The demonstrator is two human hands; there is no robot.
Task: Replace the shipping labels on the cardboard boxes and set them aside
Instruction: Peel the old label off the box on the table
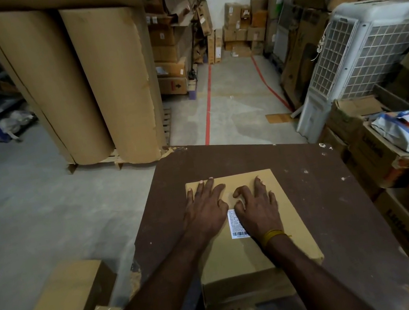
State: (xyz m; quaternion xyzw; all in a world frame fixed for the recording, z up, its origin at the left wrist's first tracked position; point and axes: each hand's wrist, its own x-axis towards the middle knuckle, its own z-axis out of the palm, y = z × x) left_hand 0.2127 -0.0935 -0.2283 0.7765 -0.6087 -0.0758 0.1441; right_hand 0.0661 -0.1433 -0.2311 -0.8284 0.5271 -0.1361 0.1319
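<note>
A plain cardboard box (256, 253) sits on a dark brown table (341, 213) in front of me. A white shipping label (237, 226) with a barcode is stuck on the box's top face, half hidden under my right hand. My left hand (205, 208) lies flat on the box top, fingers spread and straight, left of the label. My right hand (257, 206) rests on the label, its index finger and thumb bent down at the label's upper edge while the other fingers stretch forward. I cannot tell whether the label's edge is lifted.
Another cardboard box (72, 289) lies on the concrete floor to the left. Tall cardboard rolls (95, 78) stand on a pallet beyond. An air cooler (359, 58) and open cartons with packets (408, 130) crowd the right side. Stacked boxes line the aisle behind.
</note>
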